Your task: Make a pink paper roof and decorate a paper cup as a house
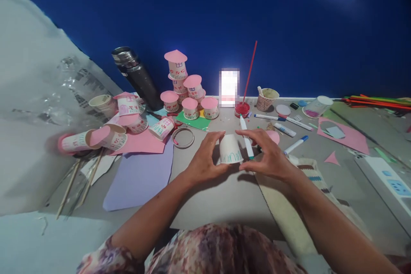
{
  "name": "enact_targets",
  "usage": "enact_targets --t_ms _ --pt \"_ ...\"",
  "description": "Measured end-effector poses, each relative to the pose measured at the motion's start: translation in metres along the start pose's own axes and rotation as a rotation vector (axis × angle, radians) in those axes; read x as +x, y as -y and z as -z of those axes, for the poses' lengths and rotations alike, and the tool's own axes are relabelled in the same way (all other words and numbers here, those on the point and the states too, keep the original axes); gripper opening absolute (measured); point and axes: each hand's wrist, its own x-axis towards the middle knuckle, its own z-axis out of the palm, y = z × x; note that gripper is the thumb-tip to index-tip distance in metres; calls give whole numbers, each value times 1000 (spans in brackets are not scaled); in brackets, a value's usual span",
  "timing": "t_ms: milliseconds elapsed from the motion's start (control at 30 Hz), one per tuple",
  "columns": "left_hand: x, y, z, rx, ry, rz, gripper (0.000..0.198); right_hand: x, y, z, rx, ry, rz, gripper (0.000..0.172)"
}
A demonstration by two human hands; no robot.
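Observation:
A white paper cup (pixel 230 149) stands upside down on the grey table (pixel 224 197), with a green zigzag line drawn round its lower edge. My left hand (pixel 205 160) curls round the cup's left side and steadies it. My right hand (pixel 268 154) pinches a white marker (pixel 245 137) with a green tip, the tip down against the cup's right lower edge. A pink paper circle (pixel 273 136) lies just behind my right hand.
A stack of pink-roofed cup houses (pixel 188 90) stands behind, with more lying at the left (pixel 105 135). A dark flask (pixel 136 75), tape ring (pixel 183 137), purple sheet (pixel 138 177), pink paper (pixel 346 135), loose markers (pixel 289 122), red pot with stick (pixel 242 109) and power strip (pixel 390 180) surround the work spot.

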Motion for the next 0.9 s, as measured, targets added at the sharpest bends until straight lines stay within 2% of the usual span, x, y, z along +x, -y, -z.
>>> enact_targets --t_ms 100,200,267,367,500,633,733,800,833,900 --pt "-1 -4 -1 78 41 -42 86 -1 1 -4 -59 67 69 92" --pt "-3 -7 -1 62 21 -56 90 -2 1 -4 -60 73 73 85" --pt "-3 -6 0 -58 -4 -19 98 -3 1 -1 -12 47 40 79" --pt "-2 -2 1 -381 11 87 106 -3 -4 3 167 -4 -51 79" --pt "3 0 0 -710 61 115 90 -2 -12 2 524 -83 -170 84" --pt "7 -1 -4 -822 54 118 74 1 -17 -4 653 -71 -241 85" --pt "7 -2 -5 -764 -15 128 69 3 -18 -8 664 -89 -260 87" --pt "6 -3 -3 -605 -80 107 70 3 -18 -8 640 -130 -268 85" --pt "5 -4 -2 -505 -113 88 71 2 -17 -8 609 -163 -283 80" --pt "5 -5 -1 -311 -157 40 74 1 -16 -8 534 -277 -319 60"
